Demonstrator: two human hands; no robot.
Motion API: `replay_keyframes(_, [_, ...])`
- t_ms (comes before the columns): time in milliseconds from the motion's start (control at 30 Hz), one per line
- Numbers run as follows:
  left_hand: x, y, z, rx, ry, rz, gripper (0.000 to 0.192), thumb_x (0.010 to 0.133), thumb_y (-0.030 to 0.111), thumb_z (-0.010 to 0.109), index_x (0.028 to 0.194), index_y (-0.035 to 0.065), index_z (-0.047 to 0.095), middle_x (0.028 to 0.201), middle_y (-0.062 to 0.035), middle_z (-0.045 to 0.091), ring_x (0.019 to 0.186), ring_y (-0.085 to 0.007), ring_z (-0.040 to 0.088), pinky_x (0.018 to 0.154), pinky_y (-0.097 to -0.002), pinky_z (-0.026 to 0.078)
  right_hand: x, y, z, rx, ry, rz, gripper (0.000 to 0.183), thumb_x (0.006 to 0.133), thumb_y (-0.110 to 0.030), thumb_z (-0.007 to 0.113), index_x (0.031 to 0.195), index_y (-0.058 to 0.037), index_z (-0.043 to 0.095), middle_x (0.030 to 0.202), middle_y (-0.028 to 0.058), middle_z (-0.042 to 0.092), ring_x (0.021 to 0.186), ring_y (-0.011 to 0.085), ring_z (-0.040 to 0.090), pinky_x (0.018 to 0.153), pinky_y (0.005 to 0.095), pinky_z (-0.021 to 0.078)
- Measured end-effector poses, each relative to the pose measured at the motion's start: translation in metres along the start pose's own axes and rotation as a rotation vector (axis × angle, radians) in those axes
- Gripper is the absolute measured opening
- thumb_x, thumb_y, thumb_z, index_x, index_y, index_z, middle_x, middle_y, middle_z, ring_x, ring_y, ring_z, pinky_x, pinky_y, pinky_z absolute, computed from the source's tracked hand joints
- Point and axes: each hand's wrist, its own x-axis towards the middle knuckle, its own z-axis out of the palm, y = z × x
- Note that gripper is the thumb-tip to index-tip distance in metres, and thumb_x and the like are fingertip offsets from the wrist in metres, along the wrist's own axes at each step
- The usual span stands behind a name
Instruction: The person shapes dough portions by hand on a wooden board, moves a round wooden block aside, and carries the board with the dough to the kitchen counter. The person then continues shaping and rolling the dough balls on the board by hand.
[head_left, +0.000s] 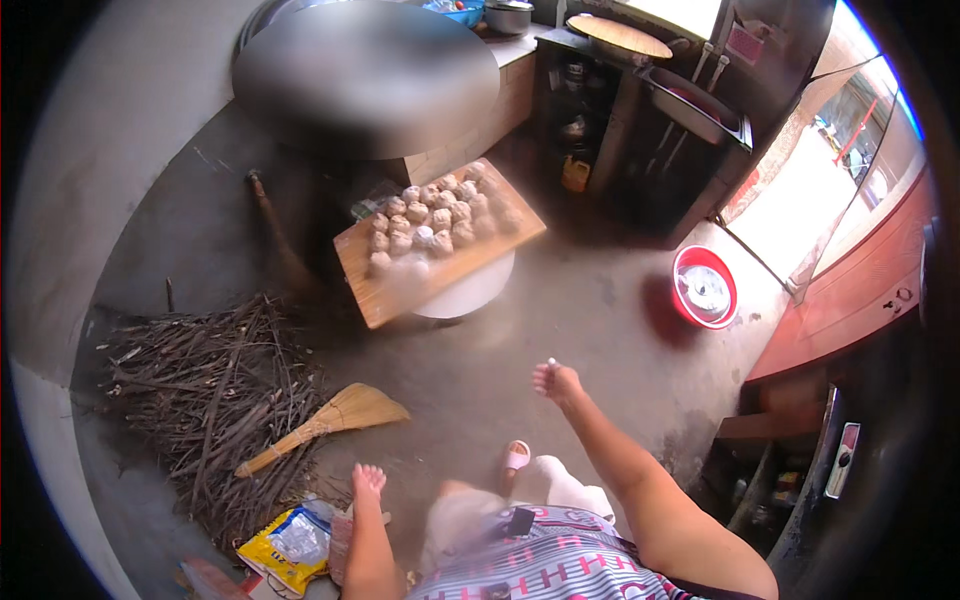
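Note:
My left hand (369, 480) is raised beside my body with nothing in it, near a straw hand broom (330, 424) that lies on a heap of dry sticks (225, 397). My right hand (557, 381) hangs over the floor in front of me; its fingers are loosely curled, and a small white spot shows at the thumb. Ahead, a wooden board (375, 300) rests on a round white support (480, 289). Rows of rounded dough buns (442, 219) cover much of it, blurred in part by haze.
A red basin (679, 300) stands on the floor at right, by an open doorway. A large steaming pot or lid (367, 82) is at the back, near a sink (694, 112). A yellow plastic bag (285, 547) lies at lower left; a red door (847, 277) is at right.

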Motion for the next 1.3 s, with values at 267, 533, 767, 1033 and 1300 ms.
replay_keyframes(267, [0.056,0.084,0.164,0.158,-0.027,0.038,0.038,0.082,0.044,0.046,0.090,0.0074,0.048,0.083,-0.0072,0.055,0.078,-0.0245,0.055,0.072,-0.0423,0.045,0.019,-0.112,0.006,0.138,0.121,-0.112,0.033,0.089,-0.032,0.039,0.090,-0.0025,0.056,0.081,0.0092,0.059,0.069,0.0192,0.056,0.065,0.0325,0.0474])
replay_keyframes(533, [0.170,0.165,0.281,0.083,0.125,0.002,0.030,0.083,0.042,0.045,0.076,0.0128,0.046,0.060,-0.0010,0.044,0.045,-0.0145,0.041,0.038,-0.0276,0.031,0.114,-0.211,0.033,0.044,0.266,-0.195,0.040,0.089,-0.035,0.038,0.096,0.0009,0.055,0.091,0.0121,0.059,0.080,0.0207,0.056,0.068,0.0333,0.0468])
replay_keyframes(767, [0.276,0.209,0.317,0.327,0.317,0.027,0.034,0.084,0.044,0.044,0.086,0.0112,0.051,0.070,-0.0022,0.044,0.053,-0.0150,0.039,0.046,-0.0325,0.030,0.269,-0.296,0.086,-0.250,0.376,-0.223,0.046,0.086,-0.041,0.041,0.098,-0.0002,0.057,0.094,0.0109,0.060,0.082,0.0233,0.056,0.073,0.0335,0.0433])
replay_keyframes(1033, [0.380,0.194,0.333,0.533,0.523,0.180,0.067,0.085,0.050,0.038,0.124,-0.0046,0.032,0.132,-0.0171,0.032,0.120,-0.0296,0.031,0.099,-0.0349,0.024,0.468,-0.351,0.081,-1.053,0.591,-0.650,0.057,0.085,-0.047,0.033,0.085,0.0031,0.060,0.074,0.0172,0.058,0.076,0.0327,0.055,0.071,0.0378,0.0393])
replay_keyframes(1300, [0.349,0.202,0.383,0.339,0.454,0.404,0.066,0.086,0.048,0.037,0.125,-0.0049,0.033,0.132,-0.0127,0.033,0.119,-0.0245,0.033,0.099,-0.0319,0.024,0.516,-0.357,0.091,-0.776,0.329,-0.170,0.066,0.084,-0.053,0.031,0.077,0.0068,0.058,0.066,0.0148,0.055,0.066,0.0237,0.052,0.062,0.0352,0.0394])
